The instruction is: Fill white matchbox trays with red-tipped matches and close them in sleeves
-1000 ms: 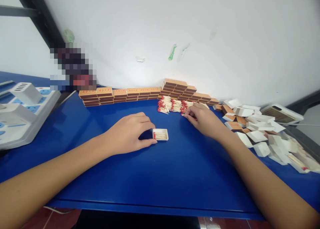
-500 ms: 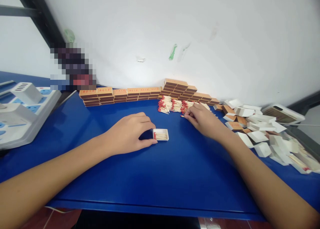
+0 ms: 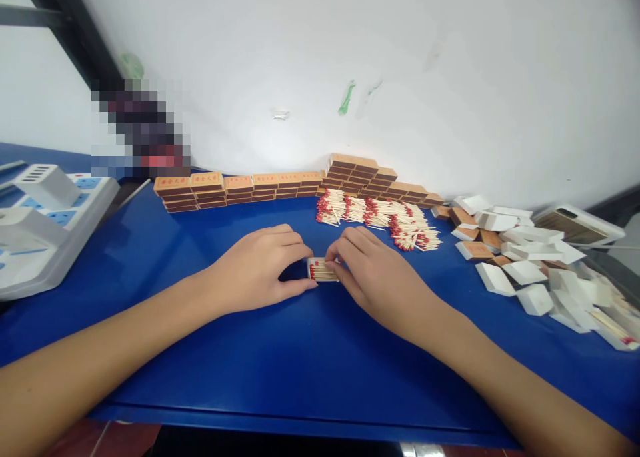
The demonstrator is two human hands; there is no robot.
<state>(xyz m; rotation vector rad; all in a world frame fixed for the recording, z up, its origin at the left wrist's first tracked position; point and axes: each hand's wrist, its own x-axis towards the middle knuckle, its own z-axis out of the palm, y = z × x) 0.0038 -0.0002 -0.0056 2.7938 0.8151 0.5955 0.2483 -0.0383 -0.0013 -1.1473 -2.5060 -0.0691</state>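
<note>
A small white matchbox tray [image 3: 325, 281] lies on the blue table, holding a layer of red-headed matches [image 3: 320, 272]. My left hand [image 3: 260, 265] has its thumb and fingers closed around the tray's left end. Over the right part of the tray, the fingertips of my right hand [image 3: 383, 284] are pinched together on a match [image 3: 320, 264], its red head pointing left. Those fingers hide the tray's right end. Just behind the hands, loose matches [image 3: 413, 229] lie in several heaps.
Closed matchboxes [image 3: 240, 185] are stacked in a long row along the wall. White trays and orange covers [image 3: 520, 244] are piled at the right, beside a phone [image 3: 580, 225]. On the left stands a white power strip [image 3: 95, 204] with plugs in it.
My right hand has moved left and toward me, from the match heaps to the tray, bringing a match. My left hand keeps its hold on the tray. The view has shifted slightly.
</note>
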